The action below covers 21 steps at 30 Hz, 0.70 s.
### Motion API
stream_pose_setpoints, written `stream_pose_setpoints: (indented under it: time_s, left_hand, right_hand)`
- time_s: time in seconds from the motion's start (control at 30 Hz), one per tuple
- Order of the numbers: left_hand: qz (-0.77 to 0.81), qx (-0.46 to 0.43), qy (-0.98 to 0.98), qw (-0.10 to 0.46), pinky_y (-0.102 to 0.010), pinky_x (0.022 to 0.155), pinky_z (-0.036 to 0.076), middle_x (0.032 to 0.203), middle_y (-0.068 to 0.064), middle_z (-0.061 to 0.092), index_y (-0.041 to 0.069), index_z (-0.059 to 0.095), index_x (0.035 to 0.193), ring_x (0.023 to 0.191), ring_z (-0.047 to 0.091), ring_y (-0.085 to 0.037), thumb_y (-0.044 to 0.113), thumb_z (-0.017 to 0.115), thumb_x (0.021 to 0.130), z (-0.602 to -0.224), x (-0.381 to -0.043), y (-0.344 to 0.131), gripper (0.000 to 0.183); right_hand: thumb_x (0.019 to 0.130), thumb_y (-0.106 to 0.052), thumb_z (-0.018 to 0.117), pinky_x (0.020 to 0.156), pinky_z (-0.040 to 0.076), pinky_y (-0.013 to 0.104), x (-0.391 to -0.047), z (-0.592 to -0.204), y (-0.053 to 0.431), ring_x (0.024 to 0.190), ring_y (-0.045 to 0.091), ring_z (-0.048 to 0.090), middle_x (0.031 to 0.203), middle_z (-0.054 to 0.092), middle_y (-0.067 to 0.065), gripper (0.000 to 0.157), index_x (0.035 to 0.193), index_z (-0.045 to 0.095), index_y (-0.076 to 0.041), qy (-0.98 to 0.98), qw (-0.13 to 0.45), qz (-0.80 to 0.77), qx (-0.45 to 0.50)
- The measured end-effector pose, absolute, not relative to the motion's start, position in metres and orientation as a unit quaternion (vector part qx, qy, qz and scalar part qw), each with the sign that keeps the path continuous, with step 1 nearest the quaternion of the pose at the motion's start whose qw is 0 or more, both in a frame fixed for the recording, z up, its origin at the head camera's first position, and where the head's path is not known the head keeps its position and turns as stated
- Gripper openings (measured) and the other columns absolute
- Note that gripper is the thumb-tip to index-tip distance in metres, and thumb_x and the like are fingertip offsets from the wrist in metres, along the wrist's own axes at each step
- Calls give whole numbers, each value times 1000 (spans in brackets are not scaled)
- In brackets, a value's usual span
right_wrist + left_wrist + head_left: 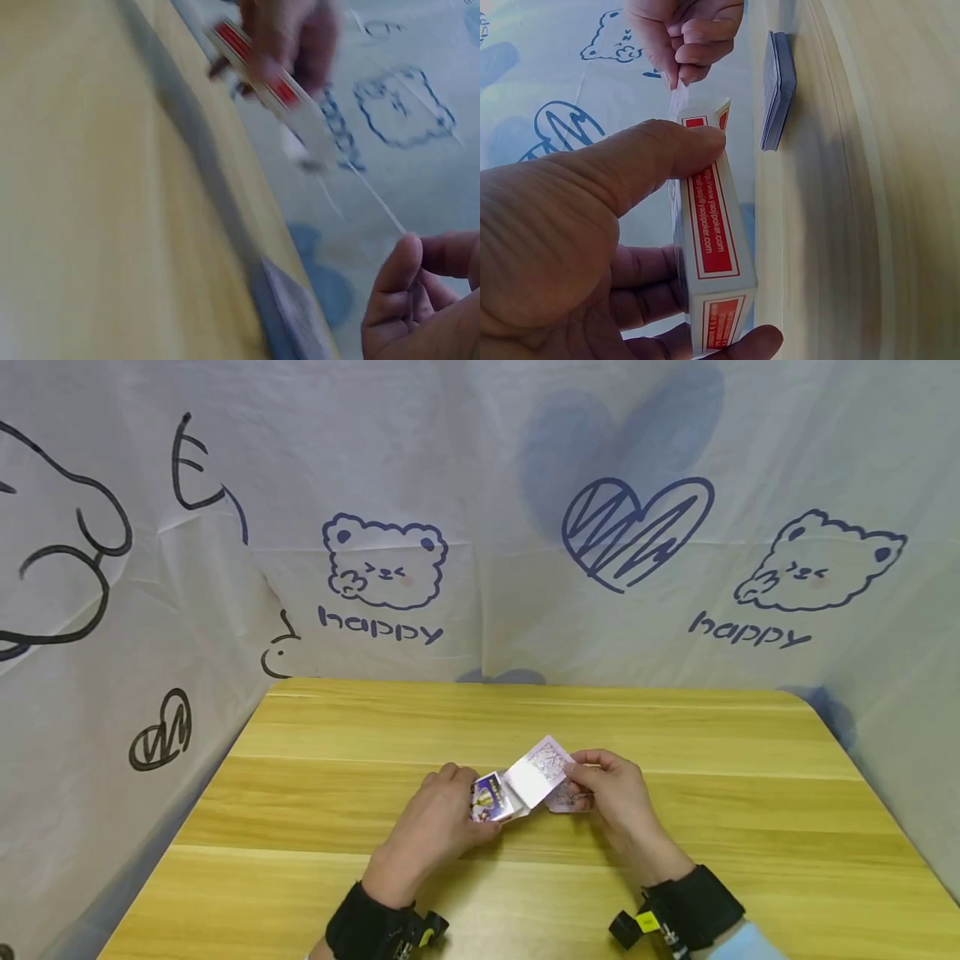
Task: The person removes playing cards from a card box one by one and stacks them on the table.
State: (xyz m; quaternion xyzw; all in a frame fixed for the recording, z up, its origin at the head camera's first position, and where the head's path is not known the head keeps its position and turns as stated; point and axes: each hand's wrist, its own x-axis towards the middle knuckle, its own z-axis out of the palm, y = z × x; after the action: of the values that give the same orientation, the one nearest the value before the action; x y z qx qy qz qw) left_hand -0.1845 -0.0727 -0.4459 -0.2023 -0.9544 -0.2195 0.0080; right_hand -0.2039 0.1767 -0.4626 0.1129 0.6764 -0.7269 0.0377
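My left hand grips a small playing card box above the table, thumb along its red and white edge in the left wrist view. The box's end flap stands open toward the right. A pale card with a lilac pattern reaches out from that end. Its far edge is pinched between thumb and fingertips of my right hand. In the right wrist view the card appears edge-on as a thin line. Below the right hand, a stack of cards lies on the table, partly hidden in the head view.
The wooden table has a light grain and rounded far corners. White cloth with drawn bears and hearts hangs behind it and along the sides. Black straps with small cameras wrap both wrists.
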Motion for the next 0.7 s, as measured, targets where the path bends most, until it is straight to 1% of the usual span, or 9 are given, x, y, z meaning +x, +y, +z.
stream_pose_setpoints:
  time_s: [0.17, 0.3, 0.5, 0.7]
  left_hand:
    - [-220, -199, -955, 4, -35, 72, 48, 103, -9, 57, -1, 55, 123, 84, 50, -22, 44, 81, 70, -447, -184, -71, 74]
    - [-219, -199, -955, 1, -36, 74, 48, 103, -10, 58, -1, 55, 123, 85, 50, -22, 44, 82, 70, -447, -184, -71, 74]
    - [-218, -202, -955, -3, -36, 73, 47, 101, -9, 57, -1, 55, 123, 84, 50, -22, 43, 82, 70, -446, -183, -70, 73]
    - [-215, -207, -954, -7, -36, 74, 47, 102, -9, 57, -1, 55, 124, 86, 50, -22, 43, 82, 71, -446, -182, -68, 74]
  right_hand:
    - [92, -13, 63, 55, 50, 22, -229, -452, 215, 71, 11, 58, 84, 63, 1, 34, 121, 57, 4, 711, 71, -691, 108]
    - [93, -17, 63, 57, 48, 23, -245, -449, 237, 72, 13, 55, 88, 61, 2, 35, 122, 59, 3, 757, 97, -641, 89]
    - [92, -13, 64, 56, 45, 26, -254, -459, 237, 68, 14, 53, 82, 62, 5, 31, 116, 62, 5, 796, 127, -589, 58]
    - [92, -13, 64, 55, 45, 27, -257, -469, 226, 66, 14, 52, 81, 61, 5, 28, 114, 65, 2, 814, 120, -565, 59]
